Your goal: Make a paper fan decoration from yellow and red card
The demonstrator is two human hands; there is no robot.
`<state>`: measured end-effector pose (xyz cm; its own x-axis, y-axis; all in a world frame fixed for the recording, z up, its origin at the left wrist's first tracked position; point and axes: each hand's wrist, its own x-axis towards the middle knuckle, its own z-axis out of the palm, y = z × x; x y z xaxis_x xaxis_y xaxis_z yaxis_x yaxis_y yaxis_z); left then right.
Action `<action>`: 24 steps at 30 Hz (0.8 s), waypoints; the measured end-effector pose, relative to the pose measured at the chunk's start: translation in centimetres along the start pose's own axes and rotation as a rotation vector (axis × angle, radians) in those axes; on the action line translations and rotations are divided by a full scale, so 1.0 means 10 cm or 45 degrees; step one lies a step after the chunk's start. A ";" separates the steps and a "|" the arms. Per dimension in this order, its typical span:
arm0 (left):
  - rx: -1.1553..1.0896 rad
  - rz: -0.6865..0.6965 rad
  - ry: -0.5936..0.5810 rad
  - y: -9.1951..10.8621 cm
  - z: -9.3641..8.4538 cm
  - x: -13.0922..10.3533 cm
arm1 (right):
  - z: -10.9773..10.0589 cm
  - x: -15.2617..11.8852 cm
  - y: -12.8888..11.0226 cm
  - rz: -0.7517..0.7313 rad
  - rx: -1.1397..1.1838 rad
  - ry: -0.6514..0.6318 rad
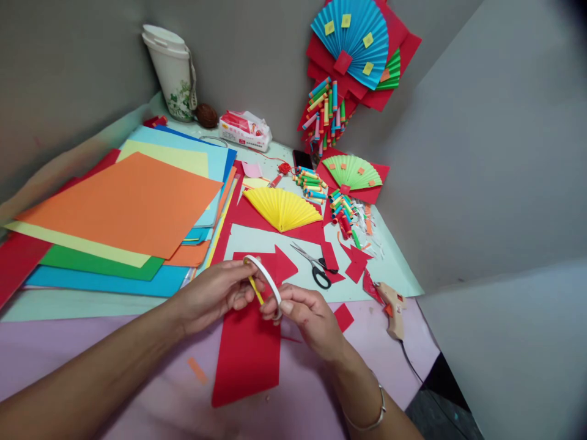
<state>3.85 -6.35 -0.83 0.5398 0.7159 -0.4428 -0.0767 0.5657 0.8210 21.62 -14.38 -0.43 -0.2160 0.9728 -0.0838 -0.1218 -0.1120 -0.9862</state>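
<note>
Between my hands is a white ring-shaped roll [266, 278], thin like a roll of tape, with a yellow strip [255, 289] inside its curve. My left hand [220, 292] grips its upper left side. The fingers of my right hand [305, 315] are closed on its lower right side. Red paper [250, 360] lies beneath both hands. Just beyond them rest black-handled scissors [316, 267], slightly open. Farther back, a pleated yellow paper fan [283, 209] lies on red paper.
Stacked coloured sheets [119, 205] cover the left side. A glue gun [392, 308] with a cord lies at the right, near red scraps [358, 264]. At the back stand a white cup [172, 76] and a tissue pack [245, 130]. Fan decorations [351, 46] hang on the wall.
</note>
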 end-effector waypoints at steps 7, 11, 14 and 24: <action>0.891 0.604 0.196 0.06 0.04 -0.04 | 0.00 0.00 -0.02 0.085 -0.153 0.033; 0.988 0.753 0.045 0.06 0.05 -0.10 | 0.00 0.00 -0.03 0.100 -0.209 0.060; 0.951 0.697 -0.044 0.08 0.03 -0.11 | 0.00 0.00 -0.05 0.103 -0.227 0.094; 0.372 0.344 -0.076 0.13 -0.06 -0.06 | -0.06 -0.02 -0.05 -0.003 -0.198 0.103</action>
<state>2.95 -5.80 0.24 0.5810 0.7932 -0.1822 0.0140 0.2140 0.9767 22.35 -14.42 -0.01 -0.1361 0.9869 -0.0869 0.0304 -0.0835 -0.9960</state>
